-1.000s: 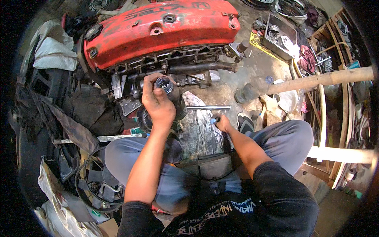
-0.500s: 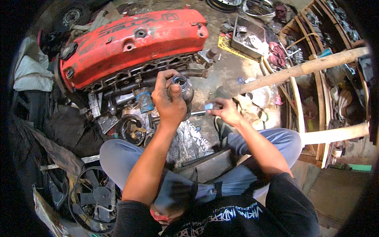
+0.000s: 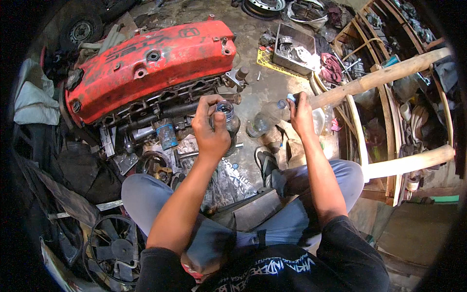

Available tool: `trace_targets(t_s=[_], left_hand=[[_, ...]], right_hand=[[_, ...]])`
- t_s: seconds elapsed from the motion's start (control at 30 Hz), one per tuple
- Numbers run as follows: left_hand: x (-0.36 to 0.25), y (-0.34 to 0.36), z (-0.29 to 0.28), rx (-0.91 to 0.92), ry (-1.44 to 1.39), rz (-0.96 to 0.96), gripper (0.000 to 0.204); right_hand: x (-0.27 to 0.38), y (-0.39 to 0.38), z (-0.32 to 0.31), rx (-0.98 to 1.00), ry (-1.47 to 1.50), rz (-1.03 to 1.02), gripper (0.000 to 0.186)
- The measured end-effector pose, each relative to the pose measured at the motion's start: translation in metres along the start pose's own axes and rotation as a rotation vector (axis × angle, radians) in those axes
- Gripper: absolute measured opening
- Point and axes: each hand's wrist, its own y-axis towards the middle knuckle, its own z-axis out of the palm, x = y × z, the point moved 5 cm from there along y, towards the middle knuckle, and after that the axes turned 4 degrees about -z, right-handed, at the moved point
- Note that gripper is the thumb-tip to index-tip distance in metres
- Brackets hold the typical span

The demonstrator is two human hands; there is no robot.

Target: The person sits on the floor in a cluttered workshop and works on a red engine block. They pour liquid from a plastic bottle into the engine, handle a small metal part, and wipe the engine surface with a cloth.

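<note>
My left hand (image 3: pixel 208 129) is wrapped round a clear plastic bottle (image 3: pixel 233 125) with dark contents. Its uncapped mouth points up toward me. In my right hand (image 3: pixel 302 117) a small light-blue bottle cap (image 3: pixel 291 97) is pinched between thumb and fingers. Just left of that hand is a second clear plastic bottle (image 3: pixel 262 121), its neck toward the fingers; whether they touch it I cannot tell. Beyond my left hand lies a red engine valve cover (image 3: pixel 160 63) on a cylinder head.
A wooden rack (image 3: pixel 389 121) full of parts, with a pole (image 3: pixel 379 78) sticking out, flanks my right. A grey bin of parts (image 3: pixel 295 51) stands beyond. A blue-banded cup (image 3: pixel 166 136) sits by the engine, a fan (image 3: pixel 116 246) at lower left. A small blue cap (image 3: pixel 235 166) lies between my legs.
My right hand has moved right and farther away, carrying the cap up to the second bottle's neck. My left hand still holds its bottle in nearly the same place. The view has shifted slightly.
</note>
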Motion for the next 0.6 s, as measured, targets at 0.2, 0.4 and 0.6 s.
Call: trace_targets(t_s=[0.2,0.4,0.6], left_hand=[[0.012,0.000,-0.002,0.010,0.012,-0.007,0.069],[0.016,0.000,-0.002,0.010,0.034,-0.014,0.068],[0.018,0.000,-0.007,-0.005,0.093,0.013,0.068]], right_hand=[[-0.016,-0.009,0.025,0.092,0.026,0.011,0.027],[-0.017,-0.012,0.032,0.070,-0.036,-0.057,0.032],[-0.006,-0.011,0.026,0.062,0.017,-0.047,0.032]])
